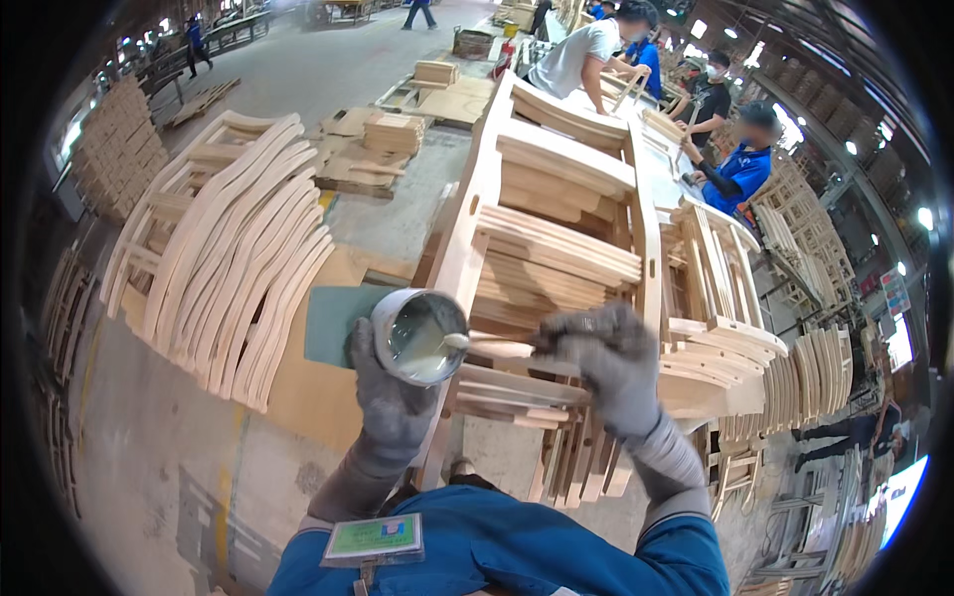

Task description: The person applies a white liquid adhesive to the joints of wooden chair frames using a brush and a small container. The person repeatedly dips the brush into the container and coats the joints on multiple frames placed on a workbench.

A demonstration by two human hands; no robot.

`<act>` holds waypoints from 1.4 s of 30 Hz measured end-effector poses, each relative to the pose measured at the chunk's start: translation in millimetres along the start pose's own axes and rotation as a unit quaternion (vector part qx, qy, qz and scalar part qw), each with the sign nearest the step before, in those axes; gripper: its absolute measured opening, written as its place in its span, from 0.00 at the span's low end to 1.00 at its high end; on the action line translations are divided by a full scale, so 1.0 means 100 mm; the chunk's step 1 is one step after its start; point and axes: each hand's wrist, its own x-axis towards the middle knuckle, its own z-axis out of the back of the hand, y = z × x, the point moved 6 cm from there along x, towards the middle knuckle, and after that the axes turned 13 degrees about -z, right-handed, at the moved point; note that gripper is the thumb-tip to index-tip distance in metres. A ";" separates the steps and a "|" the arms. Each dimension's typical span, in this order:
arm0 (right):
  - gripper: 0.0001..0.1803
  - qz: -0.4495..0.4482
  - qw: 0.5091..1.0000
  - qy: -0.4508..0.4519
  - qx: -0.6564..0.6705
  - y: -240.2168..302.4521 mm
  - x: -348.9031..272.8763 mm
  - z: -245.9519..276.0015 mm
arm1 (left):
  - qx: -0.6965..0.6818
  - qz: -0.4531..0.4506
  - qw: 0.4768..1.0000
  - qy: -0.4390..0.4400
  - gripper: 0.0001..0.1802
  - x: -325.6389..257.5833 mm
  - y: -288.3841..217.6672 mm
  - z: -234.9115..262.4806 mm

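We are holding a round metal tin [419, 336] of pale glue in our left hand [390, 392], fingers wrapped around it | our right hand [608, 363] is gripping a wooden stick [492, 347], fingers closed, its tip dipping in the tin | stacked wooden chair frames [556, 228] are sitting just behind.

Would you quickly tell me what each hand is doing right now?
Left hand: closed around a metal can of white glue.
Right hand: closed on a brush dipped into the can.

Gloved left hand [393, 397] round glue can [419, 336], right hand [606, 363] gripping stick [497, 348].
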 end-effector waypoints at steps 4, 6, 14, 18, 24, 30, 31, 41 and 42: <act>0.11 -0.024 0.999 0.034 -0.028 0.44 0.72 0.26 | 0.360 -0.078 0.929 -0.046 0.31 0.09 -0.19 0.11; 0.14 0.025 0.994 0.006 -0.110 0.56 1.28 0.51 | 0.536 -0.149 0.830 0.044 0.28 0.10 -0.33 -0.03; 0.18 -0.023 0.973 0.042 -0.228 0.32 2.40 0.60 | 0.303 -0.137 0.943 -0.021 0.25 0.15 -0.57 -0.15; 0.17 -0.011 0.974 0.066 -0.218 0.22 2.59 0.54 | 0.309 -0.180 0.931 -0.073 0.25 0.16 -0.72 -0.04; 0.17 -0.046 0.970 0.086 -0.224 0.03 2.71 0.54 | 0.355 -0.192 0.914 -0.039 0.23 0.17 -0.73 -0.03; 0.15 -0.075 0.973 0.091 -0.199 -0.13 2.76 0.60 | 0.438 -0.214 0.873 -0.008 0.24 0.16 -0.73 -0.04; 0.15 -0.081 0.972 0.091 -0.202 -0.16 2.74 0.58 | 0.428 -0.210 0.879 -0.011 0.24 0.17 -0.73 -0.04; 0.08 0.041 0.970 0.063 -0.230 -0.24 2.33 0.48 | 0.436 -0.248 0.861 -0.084 0.28 0.14 -0.82 0.07; 0.08 0.048 0.965 0.094 -0.240 -0.24 2.29 0.42 | 0.511 -0.276 0.811 -0.069 0.28 0.12 -0.85 0.09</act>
